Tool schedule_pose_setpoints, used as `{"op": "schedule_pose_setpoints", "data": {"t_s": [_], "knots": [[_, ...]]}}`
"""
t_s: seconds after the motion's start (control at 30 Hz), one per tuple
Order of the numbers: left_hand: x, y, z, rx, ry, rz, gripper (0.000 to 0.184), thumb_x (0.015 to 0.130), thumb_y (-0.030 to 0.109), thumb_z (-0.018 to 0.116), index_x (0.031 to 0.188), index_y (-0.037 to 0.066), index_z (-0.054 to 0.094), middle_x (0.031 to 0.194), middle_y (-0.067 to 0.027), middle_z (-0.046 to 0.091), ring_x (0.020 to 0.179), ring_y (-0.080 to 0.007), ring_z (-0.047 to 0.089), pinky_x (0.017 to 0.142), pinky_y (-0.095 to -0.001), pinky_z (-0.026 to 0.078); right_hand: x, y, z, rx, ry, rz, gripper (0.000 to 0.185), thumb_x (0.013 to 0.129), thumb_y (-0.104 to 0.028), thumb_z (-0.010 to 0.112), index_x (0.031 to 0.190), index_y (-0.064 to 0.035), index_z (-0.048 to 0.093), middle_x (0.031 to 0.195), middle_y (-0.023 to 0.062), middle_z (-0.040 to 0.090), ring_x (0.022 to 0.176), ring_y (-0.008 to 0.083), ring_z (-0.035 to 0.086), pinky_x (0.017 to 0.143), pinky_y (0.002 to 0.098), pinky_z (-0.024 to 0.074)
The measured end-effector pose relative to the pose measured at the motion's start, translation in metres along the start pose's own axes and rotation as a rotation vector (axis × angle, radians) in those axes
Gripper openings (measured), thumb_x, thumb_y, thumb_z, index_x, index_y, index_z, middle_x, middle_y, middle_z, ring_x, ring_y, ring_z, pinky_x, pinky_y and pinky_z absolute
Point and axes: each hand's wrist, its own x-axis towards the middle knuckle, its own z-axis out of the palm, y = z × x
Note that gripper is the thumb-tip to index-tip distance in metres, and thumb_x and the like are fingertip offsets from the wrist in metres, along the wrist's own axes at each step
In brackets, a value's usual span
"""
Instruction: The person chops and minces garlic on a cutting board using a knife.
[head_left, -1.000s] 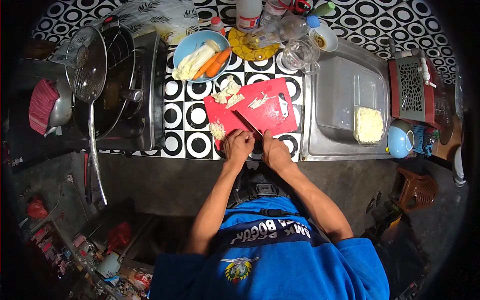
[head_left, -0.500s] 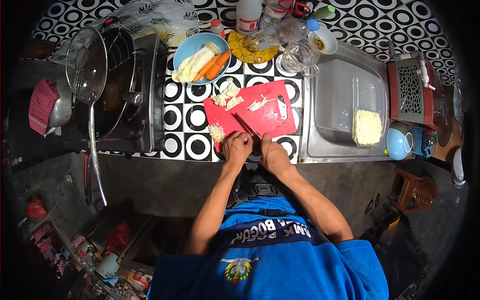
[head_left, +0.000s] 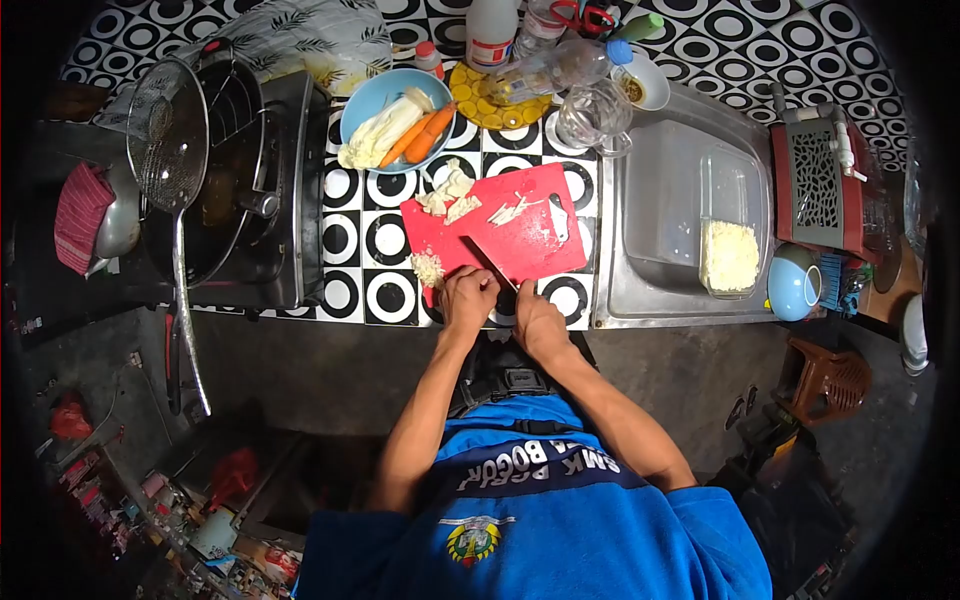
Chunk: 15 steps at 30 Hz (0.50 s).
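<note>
My right hand (head_left: 540, 320) is wrapped round the handle of a knife (head_left: 488, 259), whose blade slants up and left over the red cutting board (head_left: 535, 245). Beside it my left hand (head_left: 468, 297) is closed at the board's near edge; what its fingers hold, if anything, is hidden. Finely chopped pale bits (head_left: 427, 268) lie just left of my left hand. Pale leafy pieces (head_left: 447, 192) sit at the board's upper left, and thin white strips (head_left: 512, 211) lie near its middle. Behind the board, a blue plate (head_left: 352, 122) holds a pale cabbage piece (head_left: 385, 138) and carrots (head_left: 428, 135).
On the left are a stove (head_left: 290, 220), a dark wok and a long-handled strainer (head_left: 168, 140). A metal sink (head_left: 612, 300) at the right holds a clear container of shredded white food (head_left: 730, 257). Bottles and a glass mug (head_left: 592, 118) stand at the back.
The whole view has shifted slightly, so the counter sits a little further left. Both hands stay at the board's near edge, with the knife still in my right hand.
</note>
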Motion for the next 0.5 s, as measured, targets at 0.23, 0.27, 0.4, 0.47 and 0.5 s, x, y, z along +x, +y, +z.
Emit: {"op": "schedule_pose_setpoints", "data": {"t_s": [0.23,0.27,0.4,0.47,0.5], "knots": [[0.002,0.002,-0.003,0.012,-0.017,-0.026,0.009,0.071,0.011,0.065,0.076,0.006,0.07,0.075,-0.0142,0.065,0.068,-0.0318,0.063,0.06,-0.0403,0.048,0.011,-0.012,-0.02,-0.019,-0.048,-0.057,0.048,0.071,-0.008,0.07,0.106,0.0044,0.039,0.086,0.0272,0.063,0.081,0.043,0.064,0.071,0.047,0.0535],[0.001,0.001,-0.002,0.002,-0.004,-0.023,0.009,0.071,0.011,0.065,0.075,0.006,0.07,0.075,-0.0146,0.065,0.067,-0.0317,0.063,0.06,-0.0402,0.047,0.008,-0.012,-0.021,-0.011,-0.052,-0.049,0.047,0.071,-0.007,0.07,0.105,0.0043,0.039,0.086,0.0273,0.063,0.081,0.0429,0.064,0.071,0.0471,0.0534],[0.001,-0.002,-0.004,-0.035,-0.022,-0.016,0.007,0.071,0.009,0.065,0.074,0.006,0.07,0.073,-0.0153,0.064,0.065,-0.0309,0.062,0.059,-0.0394,0.047,-0.005,-0.003,-0.004,0.007,0.016,-0.041,0.047,0.071,-0.007,0.069,0.105,0.0041,0.039,0.085,0.0272,0.063,0.081,0.0428,0.064,0.07,0.0472,0.0532],[0.003,-0.004,-0.005,-0.056,-0.024,-0.014,0.006,0.071,0.008,0.065,0.073,0.006,0.07,0.072,-0.0151,0.064,0.064,-0.0307,0.061,0.058,-0.0389,0.047,0.0,0.002,0.003,0.001,0.036,-0.052,0.048,0.071,-0.007,0.07,0.105,0.0041,0.039,0.085,0.0274,0.063,0.082,0.0427,0.064,0.071,0.047,0.0533],[0.002,-0.003,-0.005,-0.066,-0.028,-0.014,0.006,0.071,0.008,0.065,0.073,0.006,0.07,0.072,-0.015,0.064,0.063,-0.0305,0.061,0.058,-0.0387,0.047,0.005,0.0,-0.002,-0.007,0.01,-0.06,0.049,0.071,-0.007,0.07,0.105,0.0041,0.038,0.085,0.0275,0.063,0.083,0.0426,0.064,0.071,0.0468,0.0534]]}}
